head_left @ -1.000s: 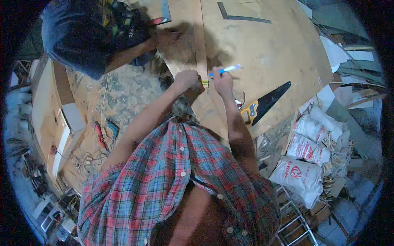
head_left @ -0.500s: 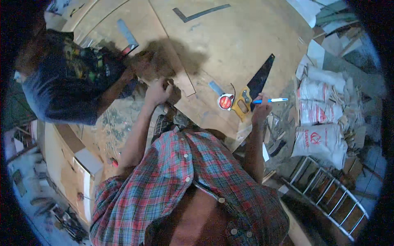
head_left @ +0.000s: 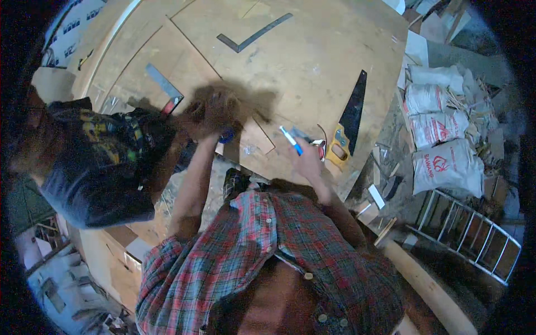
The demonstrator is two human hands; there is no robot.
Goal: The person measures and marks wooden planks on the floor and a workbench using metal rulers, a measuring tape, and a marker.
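Note:
My right hand [head_left: 308,163] holds a blue and white pen [head_left: 291,140] above the near edge of the wooden tabletop [head_left: 312,50]. Partly hidden behind that hand is a red and white tape measure [head_left: 320,146]. My left hand [head_left: 219,116] reaches over a flat board [head_left: 259,134], deep in shadow, so its fingers cannot be made out. Beside its wrist shows a small blue round thing [head_left: 226,135]. A co-worker's arm comes in close to my left hand. Right of my right hand lies a handsaw [head_left: 352,114] with a yellow handle.
A co-worker [head_left: 106,162] leans in at the left. A metal L-shaped square [head_left: 240,47] lies at the far side, and a square with a red handle [head_left: 164,86] farther left. White sacks [head_left: 446,167] are stacked at the right, above a metal ladder [head_left: 469,234].
My right hand has moved left with the pen, from beside the saw handle to in front of the tape measure. The pen tip now points up and left. My left hand has gone into shadow.

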